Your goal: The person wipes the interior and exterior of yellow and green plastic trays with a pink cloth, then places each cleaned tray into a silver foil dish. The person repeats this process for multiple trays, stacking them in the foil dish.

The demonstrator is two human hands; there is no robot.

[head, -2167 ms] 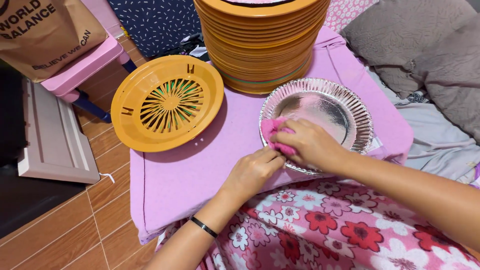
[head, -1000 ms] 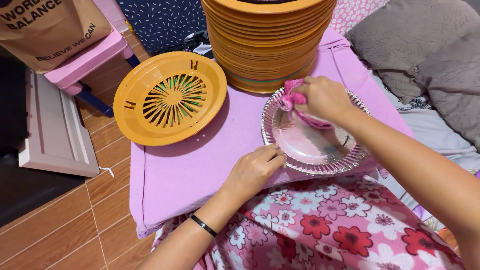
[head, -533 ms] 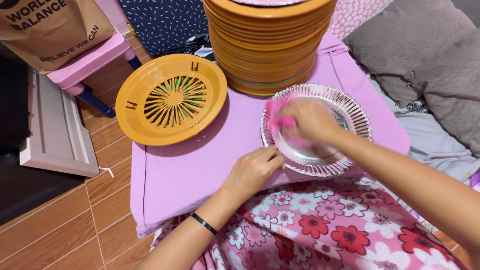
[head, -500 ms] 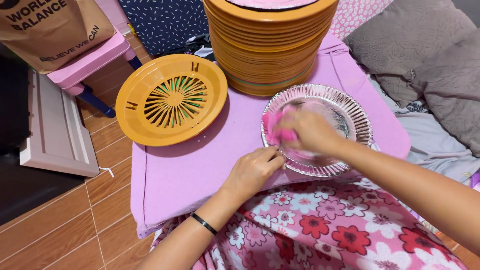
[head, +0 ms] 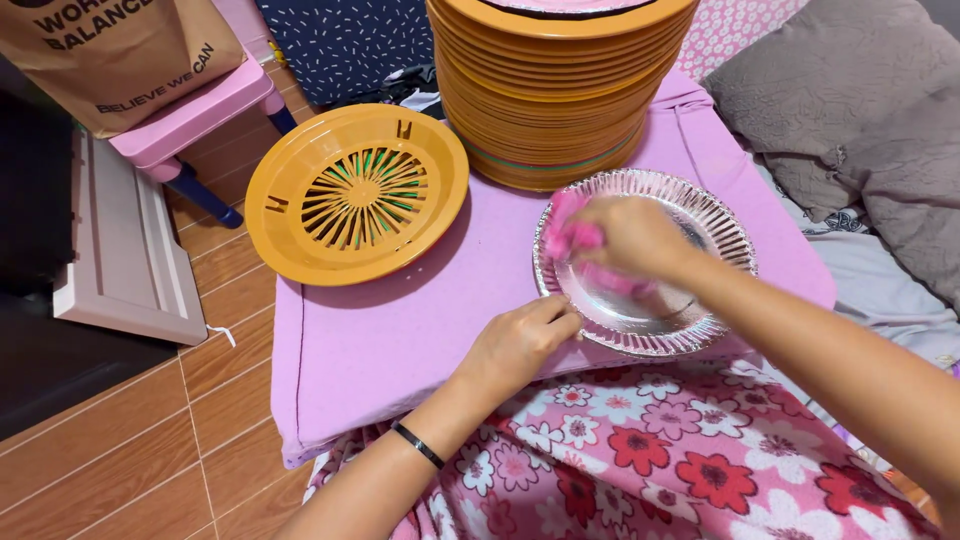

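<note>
Head view, single camera, looking down.

Right hand [head: 632,235] closed around a bunched pink cloth [head: 566,235], pressed against the inner face of a silver foil plate [head: 700,320]; blurred, so caught mid-wipe. Cloth at the plate's left side, near the rim. Left hand [head: 520,340] with fingers curled together, fingertips touching the plate's near-left edge, pinning it; nothing gripped inside. Black band on that wrist.

Foil plate lying flat on a worktop [head: 400,330] draped in lilac fabric, at its right front, just above a flowered pink lap. Fluted rim bright all round; centre partly hidden by hand and cloth, so no telling how clean.

Behind the plate, touching or nearly so: tall stack of orange plate holders [head: 545,90], top cut off by the frame. Left of it, well apart from the foil plate, one orange slotted holder [head: 357,192] lying alone, holding nothing, part overhanging the worktop's edge.

Beyond: pink stool [head: 195,115] carrying a brown paper bag [head: 115,50], wooden floor at left, grey pillow [head: 850,100] at right.

Judged progress: wipe of this one plate under way, not finished. Plate not yet set in the lone holder. Rest of the count unknown.
</note>
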